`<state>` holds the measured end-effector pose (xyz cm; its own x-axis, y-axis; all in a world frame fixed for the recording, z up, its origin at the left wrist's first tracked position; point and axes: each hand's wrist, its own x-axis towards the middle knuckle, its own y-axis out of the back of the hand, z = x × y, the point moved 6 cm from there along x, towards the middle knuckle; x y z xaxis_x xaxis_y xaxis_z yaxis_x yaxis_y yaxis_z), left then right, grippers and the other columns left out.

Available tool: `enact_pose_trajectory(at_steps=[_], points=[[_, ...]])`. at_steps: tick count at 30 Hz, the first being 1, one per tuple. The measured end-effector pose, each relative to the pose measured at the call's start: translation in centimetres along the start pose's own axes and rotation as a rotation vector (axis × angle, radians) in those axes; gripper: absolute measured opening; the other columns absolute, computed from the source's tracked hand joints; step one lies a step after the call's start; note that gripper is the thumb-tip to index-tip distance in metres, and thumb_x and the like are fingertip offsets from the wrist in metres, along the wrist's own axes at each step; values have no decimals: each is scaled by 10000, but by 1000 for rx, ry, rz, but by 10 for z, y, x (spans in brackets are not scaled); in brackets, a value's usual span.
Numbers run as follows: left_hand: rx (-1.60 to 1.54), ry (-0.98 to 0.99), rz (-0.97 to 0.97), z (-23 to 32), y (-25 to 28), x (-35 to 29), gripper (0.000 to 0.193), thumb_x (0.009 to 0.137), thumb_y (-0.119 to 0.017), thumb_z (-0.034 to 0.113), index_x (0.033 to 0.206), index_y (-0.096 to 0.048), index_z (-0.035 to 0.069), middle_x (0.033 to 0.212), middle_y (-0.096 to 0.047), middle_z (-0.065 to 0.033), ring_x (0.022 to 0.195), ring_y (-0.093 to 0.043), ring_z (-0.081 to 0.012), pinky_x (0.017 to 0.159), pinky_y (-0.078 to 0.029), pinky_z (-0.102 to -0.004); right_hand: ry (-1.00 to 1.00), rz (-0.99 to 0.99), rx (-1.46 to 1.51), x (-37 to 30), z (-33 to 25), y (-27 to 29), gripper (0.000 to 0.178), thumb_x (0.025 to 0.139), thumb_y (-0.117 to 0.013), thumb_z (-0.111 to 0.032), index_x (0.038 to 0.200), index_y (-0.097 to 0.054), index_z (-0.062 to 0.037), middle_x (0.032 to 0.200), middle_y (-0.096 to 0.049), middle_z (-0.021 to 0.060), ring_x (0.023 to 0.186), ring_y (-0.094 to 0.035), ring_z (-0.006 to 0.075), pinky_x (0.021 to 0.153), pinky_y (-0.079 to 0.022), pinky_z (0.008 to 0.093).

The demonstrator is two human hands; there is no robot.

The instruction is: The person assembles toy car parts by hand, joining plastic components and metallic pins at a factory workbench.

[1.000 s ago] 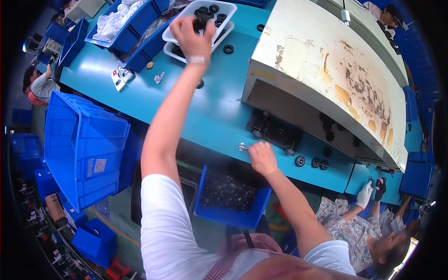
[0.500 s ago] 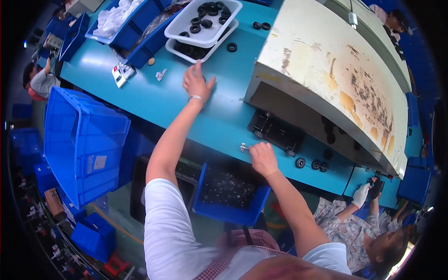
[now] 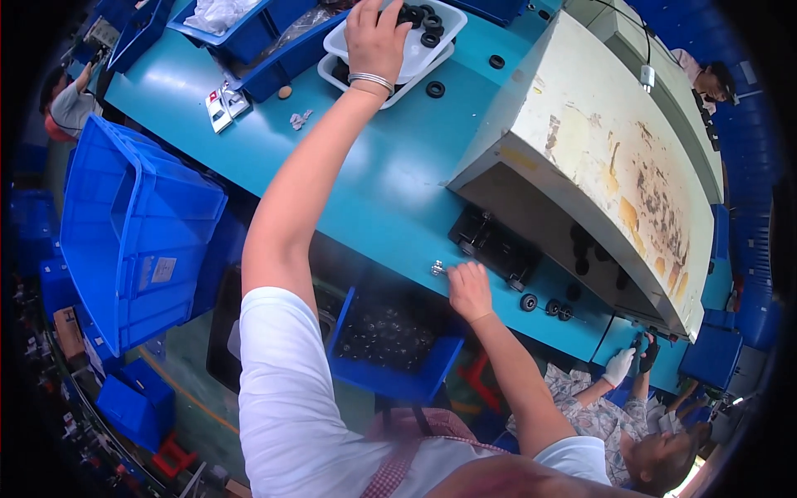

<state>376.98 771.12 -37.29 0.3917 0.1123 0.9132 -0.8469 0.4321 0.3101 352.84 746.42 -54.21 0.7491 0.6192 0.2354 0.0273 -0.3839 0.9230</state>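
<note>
My left hand (image 3: 375, 41) reaches over a white plastic tray (image 3: 444, 46) of black rubber tyres (image 3: 431, 31), its fingers apart and nothing visible in them. This tray is stacked on a second white tray (image 3: 404, 93). Near the front edge of the teal bench, my right hand (image 3: 469, 290) pinches a small silver metal part (image 3: 437, 268); its exact kind is too small to make out. Just beyond that hand lies a black toy car chassis (image 3: 496, 247) with an axle and wheels. Several loose black wheels (image 3: 529, 302) sit to its right, some on a thin axle.
A cream metal housing (image 3: 606, 158) with scorched paint covers the bench's right side. Blue bins (image 3: 274, 58) stand at the back left, near a white toy car body (image 3: 224, 108). Below the bench edge is a blue bin (image 3: 398, 378) of small parts. A co-worker's gloved hand (image 3: 618, 367) is at right.
My left hand has moved forward from the bare bench to over the tyre tray. My right hand stays near the bench edge with the silver part. The whole view has shifted slightly.
</note>
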Motion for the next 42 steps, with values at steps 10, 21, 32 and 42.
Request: enact_pose_trajectory(at_steps=[10, 21, 32, 42], points=[[311, -19, -743, 24, -147, -146, 347, 831, -454, 134, 1169, -494, 70, 1262, -442, -151, 1195, -380, -369, 925, -375, -456, -57, -131, 7, 2, 4, -6, 194, 690, -513, -83, 878, -559, -73, 771, -504, 67, 766, -494, 237, 697, -377, 360], [113, 48, -1206, 52, -271, -88, 380, 860, -408, 131, 1240, -418, 151, 1279, -372, -20, 1076, -462, -284, 829, -441, -428, -83, -234, 80, -3, 15, -4, 150, 723, -489, -104, 864, -542, -91, 793, -491, 54, 774, -484, 230, 681, -381, 350], [-91, 201, -1192, 58, -245, -134, 318, 860, -415, 155, 1171, -479, 129, 1182, -431, -108, 1053, -475, -315, 814, -481, -424, -97, -240, 54, 0, 11, -7, 152, 711, -497, -112, 857, -540, -98, 784, -499, 52, 780, -496, 225, 701, -388, 350], [-21, 249, -651, -34, -109, 24, 418, 786, -617, 242, 1187, -533, 160, 1231, -352, -138, 1042, -466, -355, 869, -423, -421, -80, -164, 22, -7, 8, -4, 142, 695, -503, -92, 828, -553, -100, 778, -503, 57, 773, -487, 238, 705, -375, 358]])
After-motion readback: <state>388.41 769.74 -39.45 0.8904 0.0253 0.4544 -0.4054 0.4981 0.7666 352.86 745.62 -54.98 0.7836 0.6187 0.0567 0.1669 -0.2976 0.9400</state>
